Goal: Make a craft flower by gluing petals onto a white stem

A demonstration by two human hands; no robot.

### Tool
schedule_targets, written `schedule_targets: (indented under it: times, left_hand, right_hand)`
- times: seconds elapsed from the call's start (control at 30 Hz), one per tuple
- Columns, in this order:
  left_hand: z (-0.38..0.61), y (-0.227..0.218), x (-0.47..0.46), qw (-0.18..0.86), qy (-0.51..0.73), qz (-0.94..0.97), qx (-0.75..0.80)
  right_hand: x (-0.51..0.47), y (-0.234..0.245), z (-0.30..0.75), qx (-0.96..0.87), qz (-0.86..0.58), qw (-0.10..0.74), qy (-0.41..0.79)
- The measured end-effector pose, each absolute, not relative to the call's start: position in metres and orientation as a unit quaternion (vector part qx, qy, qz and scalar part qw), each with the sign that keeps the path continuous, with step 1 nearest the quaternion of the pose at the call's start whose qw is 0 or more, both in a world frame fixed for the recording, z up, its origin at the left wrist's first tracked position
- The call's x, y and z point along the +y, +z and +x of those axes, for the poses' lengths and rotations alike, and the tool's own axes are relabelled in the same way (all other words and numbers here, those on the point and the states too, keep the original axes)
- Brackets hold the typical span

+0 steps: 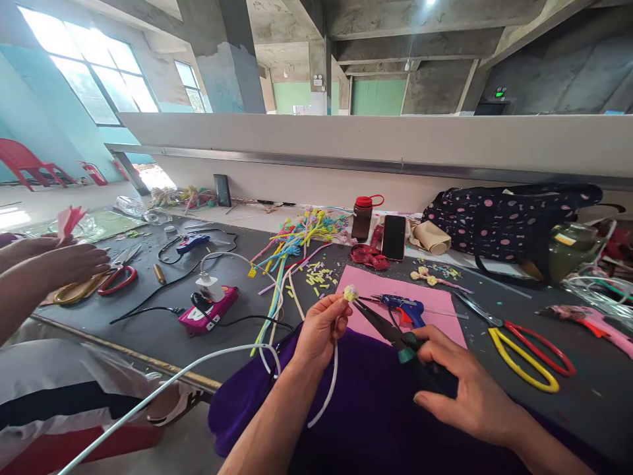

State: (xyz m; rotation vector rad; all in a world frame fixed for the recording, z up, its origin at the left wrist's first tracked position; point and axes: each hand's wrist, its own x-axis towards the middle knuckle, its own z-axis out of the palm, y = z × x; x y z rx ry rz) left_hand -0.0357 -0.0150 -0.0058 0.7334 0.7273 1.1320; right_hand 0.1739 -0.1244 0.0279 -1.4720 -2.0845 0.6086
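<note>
My left hand pinches a small fluffy pale-yellow and lilac ball between thumb and fingertips. A thin white stem hangs below that hand; whether it joins the ball is hidden. In my right hand is a pair of long-nosed pliers with green on the handles. Their dark jaws point up and left, with the tips at the ball's right side; I cannot tell whether they grip it. Behind the pliers, a blue glue gun lies on a pink sheet.
Red-and-yellow-handled scissors and pink pliers lie right. Colourful fuzzy stems and cut yellow pieces spread behind my left hand. A magenta power strip trails cables. Bottle and phone stand behind. Another person's hands work at left.
</note>
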Motion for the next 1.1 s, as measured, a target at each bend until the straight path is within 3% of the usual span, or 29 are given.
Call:
schedule_targets:
  times: [1.1]
  left_hand:
    - [-0.0338,-0.0062,-0.0195,0.615,0.583,0.398,0.351]
  right_hand:
    - [-0.1218,0.0248,0.1769,-0.767,-0.533,0.270,0.234]
